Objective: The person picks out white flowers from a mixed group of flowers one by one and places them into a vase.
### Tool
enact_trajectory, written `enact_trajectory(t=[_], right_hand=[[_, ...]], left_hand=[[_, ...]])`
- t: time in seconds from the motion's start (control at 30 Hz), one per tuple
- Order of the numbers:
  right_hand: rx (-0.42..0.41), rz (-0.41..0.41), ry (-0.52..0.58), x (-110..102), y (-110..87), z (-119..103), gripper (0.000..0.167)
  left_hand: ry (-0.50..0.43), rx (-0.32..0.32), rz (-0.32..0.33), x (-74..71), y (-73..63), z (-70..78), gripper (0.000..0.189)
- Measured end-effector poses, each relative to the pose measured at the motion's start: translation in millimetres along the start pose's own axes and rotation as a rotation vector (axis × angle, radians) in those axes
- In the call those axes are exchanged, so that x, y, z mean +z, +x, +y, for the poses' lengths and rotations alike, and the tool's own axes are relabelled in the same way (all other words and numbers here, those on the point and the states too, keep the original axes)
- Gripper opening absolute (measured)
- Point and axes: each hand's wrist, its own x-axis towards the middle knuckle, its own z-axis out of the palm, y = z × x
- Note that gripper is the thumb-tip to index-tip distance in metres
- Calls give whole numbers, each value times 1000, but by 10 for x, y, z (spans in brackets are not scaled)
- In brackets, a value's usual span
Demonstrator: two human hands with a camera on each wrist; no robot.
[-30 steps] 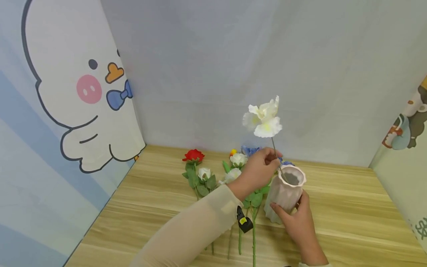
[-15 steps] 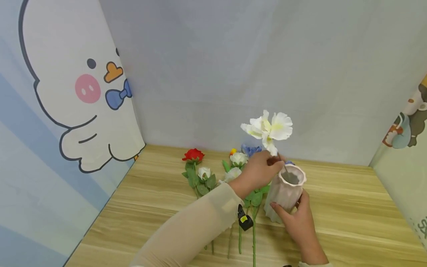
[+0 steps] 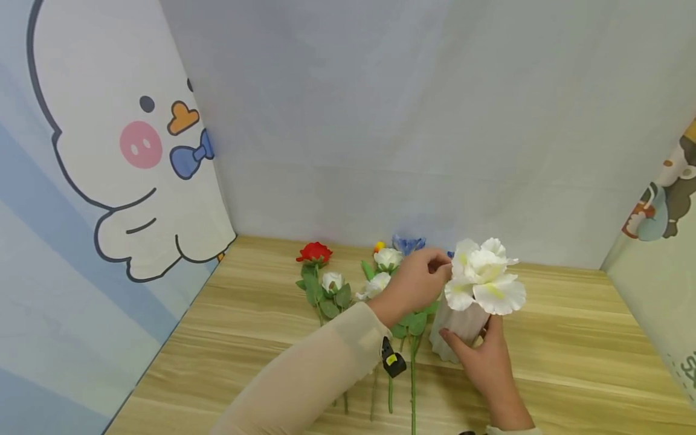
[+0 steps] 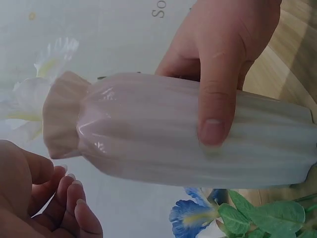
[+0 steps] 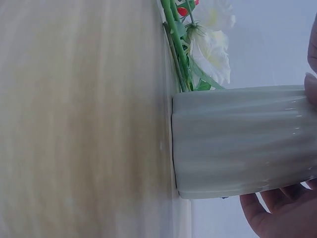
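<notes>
A white iris-like flower [image 3: 484, 278] stands in the pale ribbed vase [image 3: 461, 329], its bloom covering the mouth in the head view; its stem is hidden. My left hand [image 3: 415, 281] is just left of the bloom. In the left wrist view the left hand's fingers [image 4: 64, 206] are loosely bent beside the vase rim and hold nothing. Lower down, my right hand [image 3: 486, 368] grips the vase body, thumb [image 4: 215, 114] across its side. The vase's base touches the table in the right wrist view.
Left of the vase lie a red rose [image 3: 315, 252], white roses [image 3: 388, 258] and a blue flower [image 3: 409, 244], their green stems pointing toward me. A grey cloth backdrop [image 3: 337, 121] closes off the back of the wooden table [image 3: 228, 338].
The white flower has come down and right, from above the vase to resting over its mouth. My left hand has let go of its stem. The right hand keeps its grip.
</notes>
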Motion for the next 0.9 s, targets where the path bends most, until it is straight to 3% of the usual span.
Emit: enact_trajectory(t=[0.13,0.23,0.43,0.53,0.9], right_hand=[[-5,15,8,11,-5,4,98],[-9,23,4,18,-5,12,99],[-10,27,2,24,-1,21,99],[7,21,-9,18,-1,17,100],[46,15,-26,18,-7,28,99]], left_hand=[[-13,-16,28,-78,-16,-130,14],[33,-24,63,-122,-29,-265,14],[348,51,109,-164,-93,-533,15],[441,53,122,-161,-156,-649,18],[309,-108,242,-155,-374,-1011,14]])
